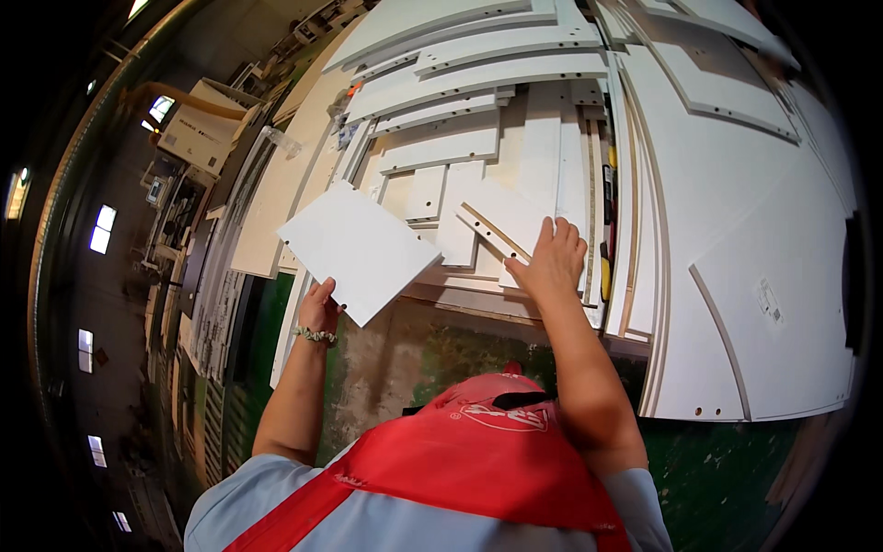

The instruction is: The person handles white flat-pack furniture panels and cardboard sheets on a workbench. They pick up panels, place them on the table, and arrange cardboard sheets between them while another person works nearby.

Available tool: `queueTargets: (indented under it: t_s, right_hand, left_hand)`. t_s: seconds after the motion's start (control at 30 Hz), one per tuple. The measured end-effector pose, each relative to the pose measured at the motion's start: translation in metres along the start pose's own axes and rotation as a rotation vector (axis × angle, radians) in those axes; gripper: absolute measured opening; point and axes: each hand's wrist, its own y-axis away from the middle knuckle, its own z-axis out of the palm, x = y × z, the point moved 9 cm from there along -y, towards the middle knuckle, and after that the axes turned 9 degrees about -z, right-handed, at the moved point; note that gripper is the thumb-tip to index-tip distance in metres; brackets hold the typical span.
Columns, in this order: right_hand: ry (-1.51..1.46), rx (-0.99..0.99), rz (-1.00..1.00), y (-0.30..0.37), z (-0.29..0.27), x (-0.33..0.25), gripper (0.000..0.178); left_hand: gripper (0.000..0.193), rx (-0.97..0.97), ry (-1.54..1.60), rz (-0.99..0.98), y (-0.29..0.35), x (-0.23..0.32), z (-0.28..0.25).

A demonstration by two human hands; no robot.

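My left hand [318, 308] grips a rectangular white panel [357, 244] by its near left edge, holding it up at a slant. Small dark holes show at that panel's rim. My right hand [554, 260] is on a smaller white board [509, 213], with the thumb at its near edge and the fingers over its top. That near edge is brown with dark holes. The board lies at an angle over other white pieces, and its underside is hidden. Beyond both hands, a stack of long white panels [469, 69] has holes along the edges.
On the right, large white boards [685, 212] cover another surface, one with a label [768, 302]. Black-and-yellow tools [608, 184] lie in the gap beside the boards. Clear plastic [281, 141] sits at the left, near a cardboard box [204, 133]. Green floor [708, 469] shows below.
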Motion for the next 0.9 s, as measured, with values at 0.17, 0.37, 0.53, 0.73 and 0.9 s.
queueTargets:
  t_s: [0.17,0.37,0.53,0.73,0.9]
  right_hand:
    - [0.078,0.011,-0.032,0.001,0.01,-0.008,0.099]
    - [-0.097,-0.014,0.135,0.008,0.015,0.008,0.094]
    - [-0.82,0.115,0.472,0.017,0.01,0.017,0.085]
    - [0.238,0.051,0.12,-0.015,-0.003,-0.038,0.087]
    - [-0.178,0.168,-0.184,-0.094,0.035,-0.068,0.062]
  left_hand:
    - [0.03,-0.084,0.08,-0.039,-0.009,-0.016,-0.021]
    - [0.034,-0.245,0.189,-0.089,-0.026,-0.035,-0.044]
    - [0.035,-0.36,0.316,-0.108,-0.045,-0.041,-0.033]
    - [0.034,-0.446,0.421,-0.091,-0.061,-0.048,-0.005]
    - [0.037,-0.294,0.479,-0.089,-0.044,-0.055,-0.033]
